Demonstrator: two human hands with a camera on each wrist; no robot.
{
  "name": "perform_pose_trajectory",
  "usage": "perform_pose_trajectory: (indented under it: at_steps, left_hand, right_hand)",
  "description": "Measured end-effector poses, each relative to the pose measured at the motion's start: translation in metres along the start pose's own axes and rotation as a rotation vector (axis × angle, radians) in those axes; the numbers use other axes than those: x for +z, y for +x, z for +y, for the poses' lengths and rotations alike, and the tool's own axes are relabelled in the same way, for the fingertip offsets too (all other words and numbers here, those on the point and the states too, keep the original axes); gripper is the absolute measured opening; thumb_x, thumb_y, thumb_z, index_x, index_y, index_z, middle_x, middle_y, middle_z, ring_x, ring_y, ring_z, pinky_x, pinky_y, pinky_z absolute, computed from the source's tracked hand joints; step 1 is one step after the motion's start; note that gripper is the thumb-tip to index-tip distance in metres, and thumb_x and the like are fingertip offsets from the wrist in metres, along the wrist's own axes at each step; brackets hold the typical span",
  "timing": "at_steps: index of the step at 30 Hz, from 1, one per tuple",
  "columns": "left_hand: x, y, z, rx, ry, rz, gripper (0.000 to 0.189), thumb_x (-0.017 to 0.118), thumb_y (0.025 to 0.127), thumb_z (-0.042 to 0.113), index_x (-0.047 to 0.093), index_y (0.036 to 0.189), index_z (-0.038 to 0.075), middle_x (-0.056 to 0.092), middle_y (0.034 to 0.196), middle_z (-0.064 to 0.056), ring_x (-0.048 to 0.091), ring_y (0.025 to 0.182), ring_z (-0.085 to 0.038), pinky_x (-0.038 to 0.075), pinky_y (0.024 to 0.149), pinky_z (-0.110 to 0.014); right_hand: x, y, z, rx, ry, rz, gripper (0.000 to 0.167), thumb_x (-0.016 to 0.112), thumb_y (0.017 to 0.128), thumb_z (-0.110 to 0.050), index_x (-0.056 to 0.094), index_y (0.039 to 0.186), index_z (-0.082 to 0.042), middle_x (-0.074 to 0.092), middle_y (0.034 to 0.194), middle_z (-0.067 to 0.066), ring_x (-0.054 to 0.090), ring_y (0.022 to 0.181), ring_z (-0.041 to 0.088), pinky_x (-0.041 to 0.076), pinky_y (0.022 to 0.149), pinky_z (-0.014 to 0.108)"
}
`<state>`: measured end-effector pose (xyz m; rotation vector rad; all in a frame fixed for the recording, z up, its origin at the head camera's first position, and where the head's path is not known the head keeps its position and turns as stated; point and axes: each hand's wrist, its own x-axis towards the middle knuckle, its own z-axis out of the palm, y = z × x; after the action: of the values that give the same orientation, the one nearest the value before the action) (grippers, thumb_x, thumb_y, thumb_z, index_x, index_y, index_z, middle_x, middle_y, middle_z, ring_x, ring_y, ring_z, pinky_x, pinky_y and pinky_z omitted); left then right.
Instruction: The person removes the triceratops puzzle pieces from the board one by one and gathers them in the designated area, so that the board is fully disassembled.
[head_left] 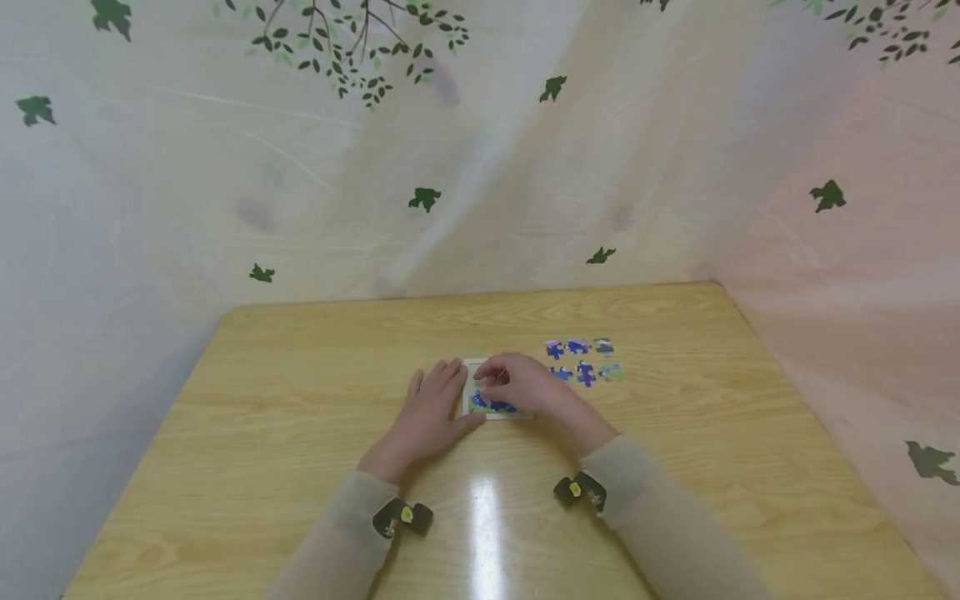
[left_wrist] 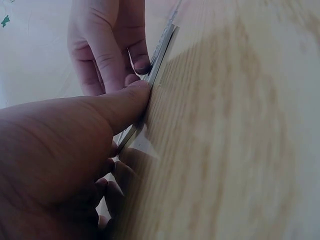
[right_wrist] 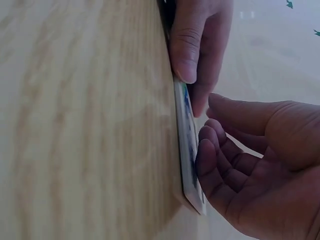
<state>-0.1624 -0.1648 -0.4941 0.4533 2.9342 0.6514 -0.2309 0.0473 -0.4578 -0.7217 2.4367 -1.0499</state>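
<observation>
A small jigsaw puzzle board (head_left: 510, 417) with a pale raised border lies on the table, and joined blue and green pieces (head_left: 498, 407) fill its near part. My left hand (head_left: 431, 417) rests at the board's left side with fingers extended. In the left wrist view its thumb (left_wrist: 127, 102) presses the board's near edge. Over the board hovers my right hand (head_left: 528, 387), fingers bent and thumb apart from them. In the right wrist view the bent fingers (right_wrist: 220, 165) come down at the board's face, and no piece shows between them and the thumb. The hand hides much of the board's far part.
Several loose jigsaw pieces (head_left: 585, 372) lie in two rows to the right of the board, just beyond my right hand. The wooden table (head_left: 300, 375) ends at a pale cloth backdrop (head_left: 480, 167) printed with leaves and birds.
</observation>
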Motion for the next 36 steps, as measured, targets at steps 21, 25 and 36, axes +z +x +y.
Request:
perform_pose_trajectory:
  at_steps: [21, 25, 36]
  left_hand:
    - [-0.002, -0.002, 0.003, 0.003, -0.013, 0.009, 0.09, 0.068, 0.108, 0.053, 0.034, 0.17, -0.003, 0.025, 0.18, -0.019, 0.015, 0.168, -0.04, 0.001, 0.134, -0.065]
    - [-0.003, -0.002, 0.003, -0.001, -0.018, 0.008, 0.09, 0.068, 0.108, 0.053, 0.034, 0.17, -0.003, 0.025, 0.18, -0.018, 0.014, 0.169, -0.04, 0.001, 0.134, -0.065]
    - [-0.003, -0.003, 0.003, -0.009, -0.024, 0.004, 0.09, 0.068, 0.108, 0.052, 0.034, 0.17, -0.002, 0.025, 0.18, -0.019, 0.014, 0.169, -0.04, 0.0, 0.134, -0.064]
  right_hand:
    - [0.01, 0.002, -0.003, 0.034, -0.105, -0.006, 0.021, 0.082, 0.1, -0.007, 0.08, 0.121, -0.009, 0.072, 0.1, -0.003, 0.066, 0.093, 0.015, 0.059, 0.09, 0.037]
    - [0.011, 0.003, -0.003, 0.038, -0.106, -0.006, 0.019, 0.081, 0.1, -0.008, 0.08, 0.119, -0.01, 0.07, 0.097, -0.003, 0.065, 0.091, 0.015, 0.058, 0.089, 0.036]
    - [0.01, 0.003, 0.002, 0.016, -0.024, -0.013, 0.019, 0.08, 0.1, -0.003, 0.073, 0.114, -0.013, 0.07, 0.101, -0.002, 0.064, 0.094, 0.017, 0.058, 0.089, 0.036]
